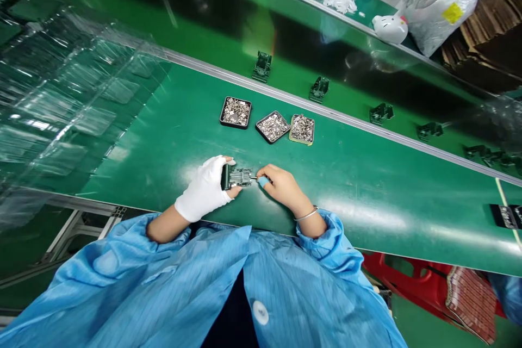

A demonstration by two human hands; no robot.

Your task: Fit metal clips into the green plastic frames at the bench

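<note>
My left hand (pixel 207 187), in a white glove with bare fingertips, grips a dark green plastic housing (pixel 240 176) by its left end, just above the bench. Slots and ribs show on the housing's upper face. My right hand (pixel 281 186), with a light blue cover on one finger, pinches a small thin metal piece (pixel 253 178) at the housing's right end. Whether that piece touches the housing I cannot tell. Beyond the hands stand three small trays of shiny metal parts: a left tray (pixel 221 119), a middle tray (pixel 269 140) and a right tray (pixel 310 143).
Behind a metal rail (pixel 285 99), several similar green housings (pixel 319 88) sit spaced along a green belt. Clear plastic trays (pixel 81 103) are stacked at the left. A black object (pixel 505 216) lies at the far right. Below the bench is a red stool (pixel 424 288).
</note>
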